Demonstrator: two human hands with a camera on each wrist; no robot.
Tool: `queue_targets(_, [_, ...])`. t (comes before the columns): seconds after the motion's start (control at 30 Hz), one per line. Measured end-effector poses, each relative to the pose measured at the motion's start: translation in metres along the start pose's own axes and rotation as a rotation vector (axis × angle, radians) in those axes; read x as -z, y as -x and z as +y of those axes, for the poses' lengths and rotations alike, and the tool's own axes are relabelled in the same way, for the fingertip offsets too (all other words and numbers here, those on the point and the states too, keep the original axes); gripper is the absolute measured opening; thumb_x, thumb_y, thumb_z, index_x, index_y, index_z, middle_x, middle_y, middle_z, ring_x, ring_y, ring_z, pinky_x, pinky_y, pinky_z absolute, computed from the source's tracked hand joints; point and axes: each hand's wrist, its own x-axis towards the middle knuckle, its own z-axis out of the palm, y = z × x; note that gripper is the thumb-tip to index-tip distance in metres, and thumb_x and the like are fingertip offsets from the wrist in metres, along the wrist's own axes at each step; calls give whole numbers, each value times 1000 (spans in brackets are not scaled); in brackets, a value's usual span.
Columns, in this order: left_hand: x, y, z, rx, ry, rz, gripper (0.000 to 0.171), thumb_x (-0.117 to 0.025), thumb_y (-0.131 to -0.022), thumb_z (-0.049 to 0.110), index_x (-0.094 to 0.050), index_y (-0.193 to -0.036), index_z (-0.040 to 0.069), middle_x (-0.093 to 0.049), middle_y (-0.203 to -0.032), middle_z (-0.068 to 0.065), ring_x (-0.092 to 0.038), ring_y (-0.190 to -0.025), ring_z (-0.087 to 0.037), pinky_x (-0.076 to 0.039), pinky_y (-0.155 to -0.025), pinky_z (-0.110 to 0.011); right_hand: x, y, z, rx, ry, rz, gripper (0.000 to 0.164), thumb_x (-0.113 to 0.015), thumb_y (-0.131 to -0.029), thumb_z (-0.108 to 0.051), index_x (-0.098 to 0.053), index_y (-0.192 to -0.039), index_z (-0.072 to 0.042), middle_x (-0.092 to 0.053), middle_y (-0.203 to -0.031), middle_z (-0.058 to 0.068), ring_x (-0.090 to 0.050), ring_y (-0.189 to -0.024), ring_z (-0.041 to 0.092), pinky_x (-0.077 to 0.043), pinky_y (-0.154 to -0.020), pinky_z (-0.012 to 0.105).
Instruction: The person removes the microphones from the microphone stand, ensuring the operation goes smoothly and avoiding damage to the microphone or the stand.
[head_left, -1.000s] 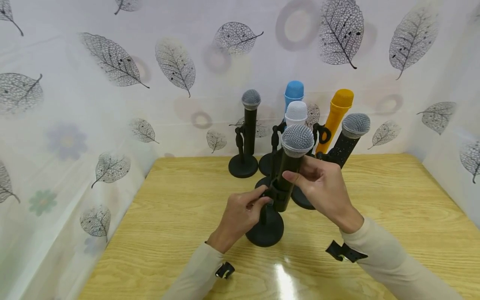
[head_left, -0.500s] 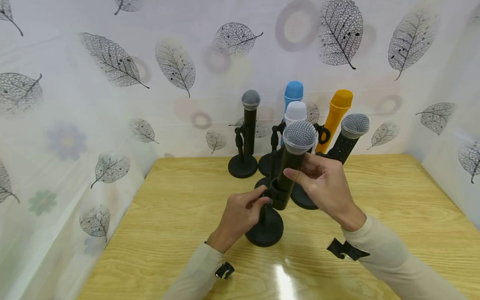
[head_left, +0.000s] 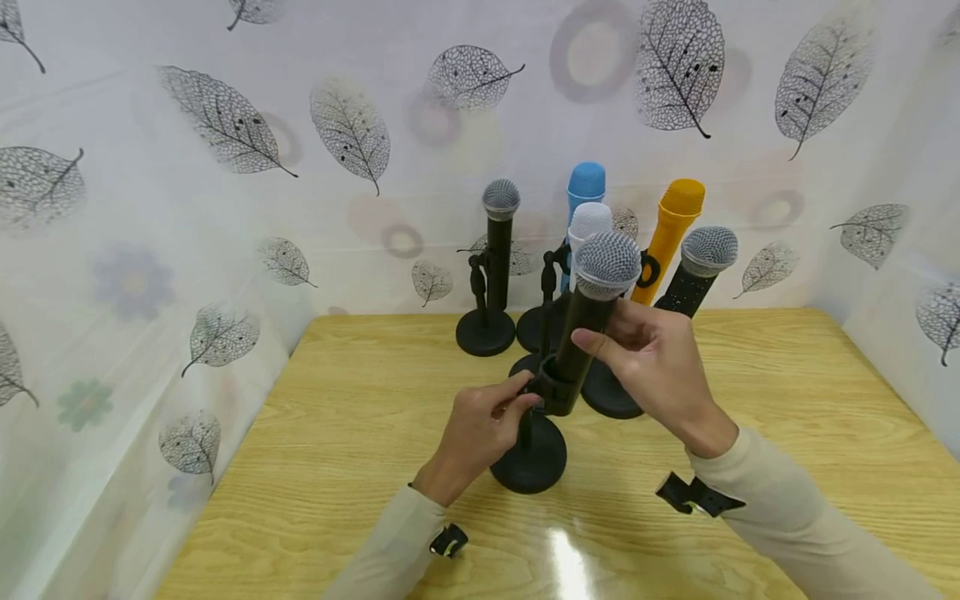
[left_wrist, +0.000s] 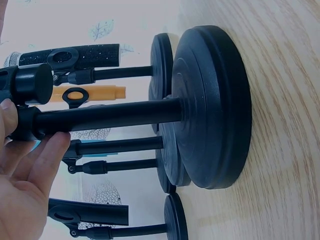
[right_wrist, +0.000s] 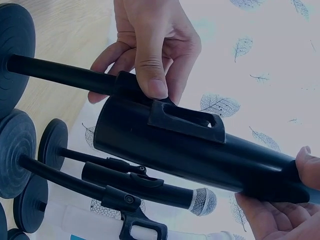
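In the head view, a black microphone with a silver mesh head [head_left: 608, 265] leans right in the clip [right_wrist: 187, 122] of a black desk stand [head_left: 529, 460]. My right hand [head_left: 663, 371] holds its body just below the mesh, thumb on the near side. Lower down, my left hand [head_left: 480, 437] pinches the stand's joint beside the clip. The left wrist view shows the fingers under the top of the stand's pole [left_wrist: 110, 117], and the round base rests on the table. Seen from the right wrist, the microphone's lower end [right_wrist: 107, 125] sticks out past the clip.
Behind stand other microphones on black stands: a black one [head_left: 500, 242] at left, a blue one [head_left: 587, 183], a white one [head_left: 591, 221], an orange one [head_left: 675, 225] and a speckled black one [head_left: 701, 267]. The wooden table [head_left: 360, 400] meets a leaf-patterned backdrop [head_left: 450, 167].
The microphone's head has moved up and to the right with my right hand, and its lower end has risen slightly. My left hand and the stand's base have stayed in place.
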Motion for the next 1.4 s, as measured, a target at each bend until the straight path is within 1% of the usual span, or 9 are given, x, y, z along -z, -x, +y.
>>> queue_targets(0.27, [0, 0, -1, -3, 7, 2, 27, -71, -96, 11, -71, -123, 4, -70, -77, -3, -48, -56, 0, -42, -55, -13, 3, -2, -2, -4, -3, 15, 20, -78, -85, 6, -74, -105, 6, -76, -91, 16, -74, -82, 6, -56, -73, 20])
queue_targets(0.47, [1, 1, -1, -8, 2, 8, 27, -71, -96, 10, -71, -122, 4, -72, -80, -2, -49, -56, 0, -42, -55, -12, 4, -3, -4, -2, -11, 28, 20, -79, -85, 6, -74, -104, 7, -76, -90, 18, -74, -83, 6, -56, -75, 20])
queue_targets(0.7, [1, 1, -1, -27, 5, 12, 28, -71, -95, 7, -71, -123, 2, -73, -83, -3, -52, -57, -1, -45, -56, -13, 7, -3, -3, 11, 12, 39, 20, -77, -84, 9, -73, -104, 9, -76, -89, 18, -74, -82, 5, -56, -75, 20])
queue_targets(0.8, [1, 1, -1, -21, 5, 13, 29, -71, -95, 8, -70, -123, 2, -74, -86, -3, -53, -58, -1, -46, -57, -13, 8, -4, -4, 8, 12, 42, 21, -77, -85, 8, -73, -105, 9, -76, -89, 18, -73, -82, 5, -56, -76, 20])
queue_targets(0.97, [1, 1, 0, 10, 9, 4, 31, -71, -96, 10, -70, -125, 2, -75, -87, -4, -53, -59, 0, -46, -58, -13, 10, -4, -5, -3, 4, 51, 19, -77, -86, 7, -74, -104, 8, -76, -89, 17, -74, -82, 7, -56, -75, 20])
queue_targets(1.1, [1, 1, 0, 33, 14, -6, 31, -70, -97, 12, -70, -126, 3, -75, -91, -4, -54, -61, 0, -47, -59, -14, 11, -4, -4, -7, -4, 61, 16, -77, -86, 6, -74, -101, 8, -76, -87, 14, -74, -79, 8, -56, -73, 20])
queue_targets(1.17, [1, 1, 0, 37, 13, -7, 31, -70, -97, 13, -70, -126, 3, -76, -92, -4, -55, -61, 0, -48, -60, -13, 12, -4, -5, -7, -2, 67, 15, -78, -86, 6, -74, -100, 8, -77, -85, 9, -74, -78, 8, -56, -72, 20])
queue_targets(1.3, [1, 1, 0, 22, 5, -1, 30, -71, -96, 11, -70, -125, 2, -76, -93, -5, -58, -62, 0, -49, -60, -14, 13, -5, -6, -10, -5, 76, 14, -78, -85, 7, -73, -98, 9, -76, -83, -1, -74, -77, 8, -56, -72, 20])
queue_targets(1.4, [1, 2, 0, 16, 3, 2, 31, -71, -96, 11, -70, -125, 2, -76, -92, -5, -56, -62, 0, -49, -60, -13, 14, -6, -7, -16, -12, 80, 14, -78, -85, 8, -73, -98, 10, -76, -82, -6, -74, -77, 8, -56, -73, 20])
